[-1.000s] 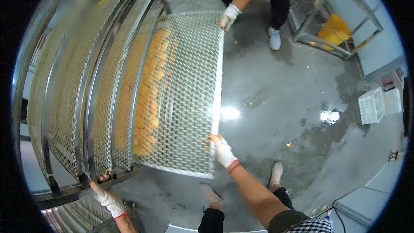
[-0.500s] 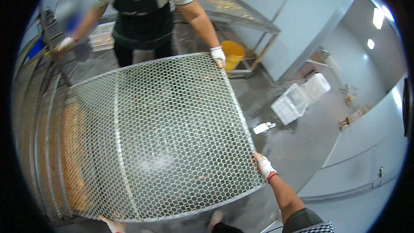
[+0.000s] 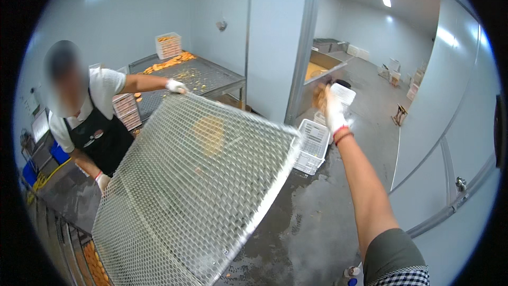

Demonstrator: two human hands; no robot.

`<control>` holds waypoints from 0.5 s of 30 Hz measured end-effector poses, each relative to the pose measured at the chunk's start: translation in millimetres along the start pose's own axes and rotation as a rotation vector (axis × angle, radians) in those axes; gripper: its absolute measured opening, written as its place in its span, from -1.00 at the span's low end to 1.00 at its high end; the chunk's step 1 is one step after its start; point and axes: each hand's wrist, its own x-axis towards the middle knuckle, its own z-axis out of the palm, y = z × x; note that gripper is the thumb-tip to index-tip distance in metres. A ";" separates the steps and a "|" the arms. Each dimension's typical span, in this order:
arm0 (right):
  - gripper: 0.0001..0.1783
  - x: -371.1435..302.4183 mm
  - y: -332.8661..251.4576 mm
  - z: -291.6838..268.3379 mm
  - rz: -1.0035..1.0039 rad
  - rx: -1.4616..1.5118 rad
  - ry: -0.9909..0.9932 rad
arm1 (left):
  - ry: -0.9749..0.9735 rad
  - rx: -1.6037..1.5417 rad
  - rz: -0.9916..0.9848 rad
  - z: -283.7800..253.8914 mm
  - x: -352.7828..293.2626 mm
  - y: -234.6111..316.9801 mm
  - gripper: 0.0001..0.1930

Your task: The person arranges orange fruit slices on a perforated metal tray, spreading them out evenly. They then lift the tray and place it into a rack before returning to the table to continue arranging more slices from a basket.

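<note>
A large metal mesh tray (image 3: pixel 211 190) hangs tilted in front of me, its near corner running out of the lower edge. A co-worker in a dark apron holds it with white-gloved hands, one on the far edge and one on the left edge. My right hand (image 3: pixel 335 114), in a white glove with a red band at the wrist, is raised beyond the tray's right corner, apart from it. Motion smears its fingers; no held thing can be made out. My left hand is out of view.
Orange slices lie on a metal table (image 3: pixel 222 77) at the back, beside a white crate (image 3: pixel 168 46). White plastic crates (image 3: pixel 312 140) stand on the wet floor near the doorway. Rack bars (image 3: pixel 66 249) and more orange slices are at lower left.
My right hand has let go of the tray's edge and swung up and away. The tray has tilted up, the co-worker appears further left, and my view has turned right. My left hand has left view.
</note>
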 end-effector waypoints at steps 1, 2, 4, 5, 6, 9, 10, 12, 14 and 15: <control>-0.50 1.4 5.5 14.8 -0.047 0.078 0.044 | -0.103 -0.035 0.009 -28.8 -15.5 -7.2 -0.38; -0.47 0.4 -3.3 45.9 0.050 0.158 0.027 | -0.516 -0.319 -0.055 7.5 -38.1 6.6 -0.38; -0.44 4.7 -37.8 11.2 0.143 0.359 -0.021 | -0.462 -0.324 -0.030 132.4 -60.9 17.7 -0.36; -0.42 18.6 -50.9 -12.1 0.240 0.459 -0.030 | -0.440 -0.336 -0.024 175.5 -62.2 15.9 -0.34; -0.41 27.7 -58.1 -31.6 0.265 0.439 -0.032 | -0.373 -0.252 0.070 197.5 -50.3 13.8 -0.31; -0.39 46.4 -46.4 -105.4 0.347 0.278 -0.053 | -0.386 -0.135 0.176 268.5 -17.4 -6.6 -0.26; -0.39 50.0 -39.4 -137.6 0.398 0.202 -0.083 | -0.380 -0.151 0.181 286.3 -6.9 -20.1 -0.26; -0.39 51.6 -25.3 -197.9 0.494 0.122 -0.028 | -0.226 -0.108 0.220 354.3 6.5 -53.2 -0.25; -0.43 36.6 -26.3 -248.7 0.519 0.084 0.202 | -0.238 -0.044 0.263 393.3 43.7 -77.9 -0.31; -0.44 38.9 -20.0 -282.7 0.521 0.047 0.298 | -0.256 -0.017 0.311 409.8 63.7 -97.1 -0.34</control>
